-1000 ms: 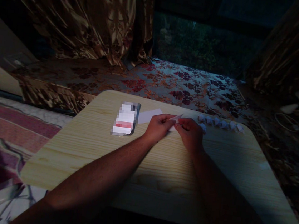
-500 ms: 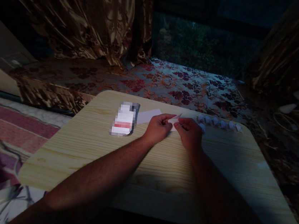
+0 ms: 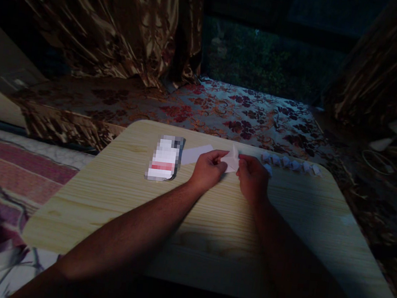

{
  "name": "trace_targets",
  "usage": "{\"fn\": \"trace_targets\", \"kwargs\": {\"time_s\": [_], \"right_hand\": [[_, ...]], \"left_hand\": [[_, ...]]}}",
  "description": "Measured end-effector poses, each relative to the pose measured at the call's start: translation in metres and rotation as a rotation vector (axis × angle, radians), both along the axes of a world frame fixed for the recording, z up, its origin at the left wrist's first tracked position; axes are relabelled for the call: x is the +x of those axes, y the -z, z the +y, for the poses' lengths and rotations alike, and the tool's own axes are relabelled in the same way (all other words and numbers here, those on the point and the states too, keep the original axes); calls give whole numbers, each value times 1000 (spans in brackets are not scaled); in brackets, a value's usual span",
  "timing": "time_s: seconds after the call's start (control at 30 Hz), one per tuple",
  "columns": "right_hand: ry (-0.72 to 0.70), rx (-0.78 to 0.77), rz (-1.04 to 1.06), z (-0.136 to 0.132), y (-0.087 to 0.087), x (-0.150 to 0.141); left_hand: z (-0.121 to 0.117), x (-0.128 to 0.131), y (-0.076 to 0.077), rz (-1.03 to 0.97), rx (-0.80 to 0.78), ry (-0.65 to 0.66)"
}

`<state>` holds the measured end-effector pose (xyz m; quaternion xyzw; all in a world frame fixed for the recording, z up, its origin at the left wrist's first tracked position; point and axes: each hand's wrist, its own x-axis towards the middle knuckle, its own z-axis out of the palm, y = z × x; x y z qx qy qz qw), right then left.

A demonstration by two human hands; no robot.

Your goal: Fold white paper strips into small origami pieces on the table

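Between my hands, above the wooden table (image 3: 114,197), is a small folded piece of white paper (image 3: 232,160) with one pointed flap standing up. My left hand (image 3: 208,168) pinches its left side between thumb and fingers. On its right side, my right hand (image 3: 253,177) is closed on the paper edge. A flat sheet of white paper (image 3: 195,154) lies just beyond and left of my left hand. Several small folded paper pieces (image 3: 294,165) sit in a row along the far right edge, and one more folded piece (image 3: 268,169) lies partly behind my right hand.
A phone-like object (image 3: 164,158), its surface pixelated, lies left of the sheet. A small pale scrap (image 3: 347,219) is near the right edge. Past the table is a ledge with floral cloth (image 3: 246,111). A striped bed cover (image 3: 14,161) lies to the left.
The folded paper has been turned and opened out between my fingers, so its pointed flap now stands upright. My right thumb has shifted slightly right; both arms stay nearly in place.
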<state>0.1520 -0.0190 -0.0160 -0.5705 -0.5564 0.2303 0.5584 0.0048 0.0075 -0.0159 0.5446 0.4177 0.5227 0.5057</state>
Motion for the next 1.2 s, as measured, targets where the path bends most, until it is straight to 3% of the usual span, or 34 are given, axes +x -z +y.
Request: {"fn": "trace_targets", "kwargs": {"time_s": [0.57,0.8,1.2], "right_hand": [[-5,-52,42,3,1,0],[-130,-129,38,2,-6,5],[-184,-146,169,1,-8,10]], "left_hand": [[-3,-1,-4,40,9,-24],[-4,-2,-5,63,15,22],[-3,-4,-8,-32,-37,55]]}}
